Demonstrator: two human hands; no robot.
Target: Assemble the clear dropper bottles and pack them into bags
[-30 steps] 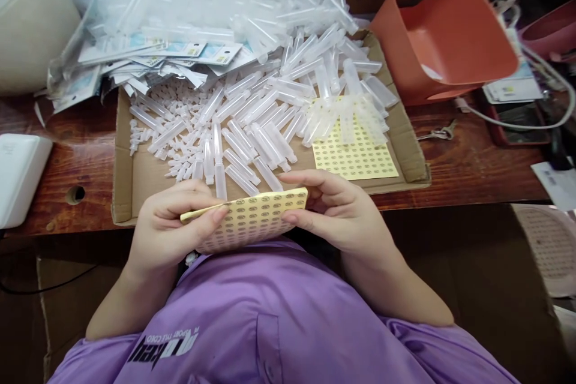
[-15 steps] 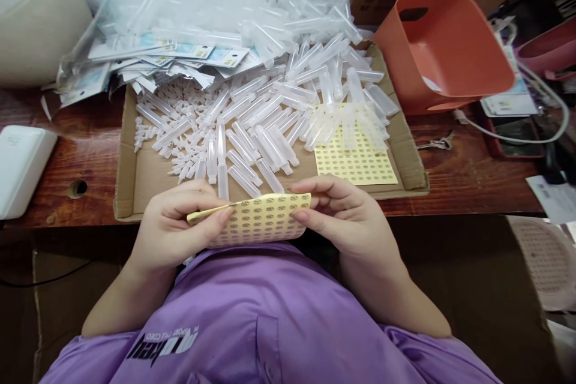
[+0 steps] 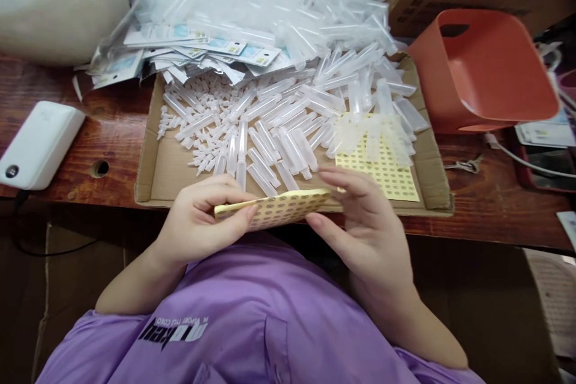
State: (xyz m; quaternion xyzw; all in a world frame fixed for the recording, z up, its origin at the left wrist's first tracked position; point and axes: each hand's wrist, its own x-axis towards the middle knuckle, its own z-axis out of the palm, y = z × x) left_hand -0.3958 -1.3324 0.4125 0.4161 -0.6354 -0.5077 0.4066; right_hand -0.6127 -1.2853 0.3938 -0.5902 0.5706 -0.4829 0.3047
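Note:
My left hand (image 3: 204,222) is closed on the left end of a yellow sheet of small round stickers (image 3: 276,209), thumb on top, holding it in front of my chest. My right hand (image 3: 360,216) is at the sheet's right end with its fingers stretched out and slightly blurred; the fingertips touch or hover at the edge. Just beyond lies a flat cardboard tray (image 3: 157,177) holding several clear plastic tubes (image 3: 279,132), small white caps (image 3: 202,135) and a second yellow sticker sheet (image 3: 387,171).
A big heap of clear tubes (image 3: 270,0) and printed cards (image 3: 211,48) lies behind the tray. An orange plastic bin (image 3: 481,69) leans at the right, a white power bank (image 3: 38,144) sits at the left, keys (image 3: 463,163) and cables at the right.
The view has shifted, so everything sits further right and lower. My right hand has loosened from its pinch on the sheet's right end and its fingers have spread. The sheet now looks flatter, more edge-on.

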